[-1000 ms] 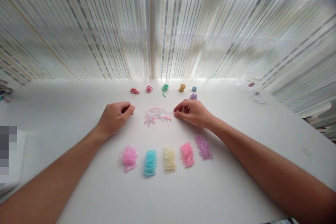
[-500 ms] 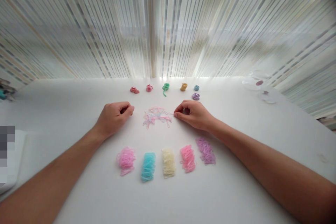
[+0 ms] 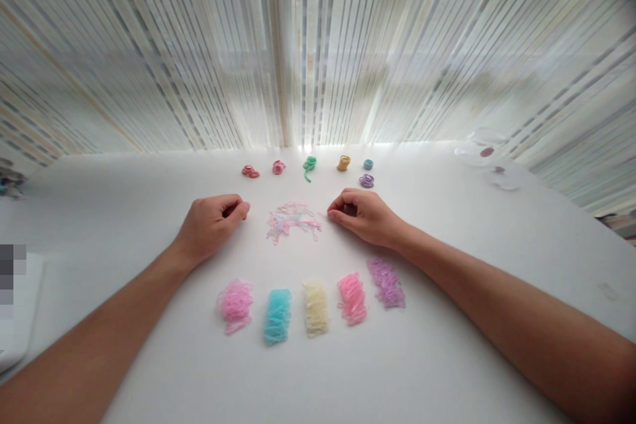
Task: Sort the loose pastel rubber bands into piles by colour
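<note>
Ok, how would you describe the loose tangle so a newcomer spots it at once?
On the white table, look between the left hand and the right hand. There lies a flat tangle of thin strands. Unlike the single-coloured bundles nearer the camera, it mixes pink and pale blue.

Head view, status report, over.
Left hand curled, left of mixed pastel bands. Right hand pinched beside them; hold unclear. Bands loosely heaped. Purple coil beyond right hand.

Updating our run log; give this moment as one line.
left hand: curled; right hand: pinched; between them: pale strands; held items: unclear
</note>
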Demonstrator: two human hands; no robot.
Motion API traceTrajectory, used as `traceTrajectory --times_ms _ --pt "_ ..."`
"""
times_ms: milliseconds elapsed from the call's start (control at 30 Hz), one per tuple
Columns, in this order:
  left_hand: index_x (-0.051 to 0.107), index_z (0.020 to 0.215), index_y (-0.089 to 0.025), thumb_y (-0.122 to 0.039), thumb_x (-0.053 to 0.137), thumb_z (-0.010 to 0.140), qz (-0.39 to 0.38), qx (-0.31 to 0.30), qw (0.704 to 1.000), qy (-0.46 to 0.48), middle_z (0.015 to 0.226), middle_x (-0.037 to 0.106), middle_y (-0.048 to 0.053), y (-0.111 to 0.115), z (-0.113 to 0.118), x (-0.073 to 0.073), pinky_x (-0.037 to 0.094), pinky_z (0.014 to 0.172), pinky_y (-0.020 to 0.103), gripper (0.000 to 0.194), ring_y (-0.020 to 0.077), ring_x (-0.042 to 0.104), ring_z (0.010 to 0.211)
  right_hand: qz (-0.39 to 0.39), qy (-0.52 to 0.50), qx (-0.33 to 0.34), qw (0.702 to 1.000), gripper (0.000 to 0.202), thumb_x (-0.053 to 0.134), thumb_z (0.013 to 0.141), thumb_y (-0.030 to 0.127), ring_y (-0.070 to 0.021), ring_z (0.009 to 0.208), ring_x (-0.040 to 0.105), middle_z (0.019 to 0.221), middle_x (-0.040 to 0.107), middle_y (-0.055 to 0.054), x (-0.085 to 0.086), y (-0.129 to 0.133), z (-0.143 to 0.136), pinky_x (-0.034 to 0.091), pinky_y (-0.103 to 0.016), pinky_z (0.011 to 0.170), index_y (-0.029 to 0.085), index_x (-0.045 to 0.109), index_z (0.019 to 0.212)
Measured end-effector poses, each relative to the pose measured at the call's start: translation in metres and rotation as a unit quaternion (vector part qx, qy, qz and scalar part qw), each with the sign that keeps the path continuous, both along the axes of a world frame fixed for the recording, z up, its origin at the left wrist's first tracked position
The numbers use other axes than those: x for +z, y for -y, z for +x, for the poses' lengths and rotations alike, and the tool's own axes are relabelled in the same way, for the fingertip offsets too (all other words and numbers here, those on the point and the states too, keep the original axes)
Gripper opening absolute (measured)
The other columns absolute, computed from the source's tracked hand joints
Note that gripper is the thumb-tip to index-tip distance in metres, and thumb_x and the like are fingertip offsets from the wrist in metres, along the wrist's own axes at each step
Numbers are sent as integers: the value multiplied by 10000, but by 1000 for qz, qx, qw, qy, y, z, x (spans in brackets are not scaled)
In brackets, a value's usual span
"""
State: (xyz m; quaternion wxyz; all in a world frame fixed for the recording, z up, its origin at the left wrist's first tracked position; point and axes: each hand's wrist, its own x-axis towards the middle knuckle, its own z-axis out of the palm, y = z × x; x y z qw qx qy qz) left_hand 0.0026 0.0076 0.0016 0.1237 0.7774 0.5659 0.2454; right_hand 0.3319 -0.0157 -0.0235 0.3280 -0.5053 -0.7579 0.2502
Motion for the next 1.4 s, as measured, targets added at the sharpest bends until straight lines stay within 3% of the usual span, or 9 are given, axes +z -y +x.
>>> traceTrajectory --times_ms 1400 --pt "622 649 -198 -495 513 899 4 -4 1000 -3 559 547 -23 -3 -2 -5 349 641 298 403 140 497 569 24 13 29 999 89 695 952 192 -153 704 556 847 691 -37 -2 -2 5 450 -305 706 172 761 896"
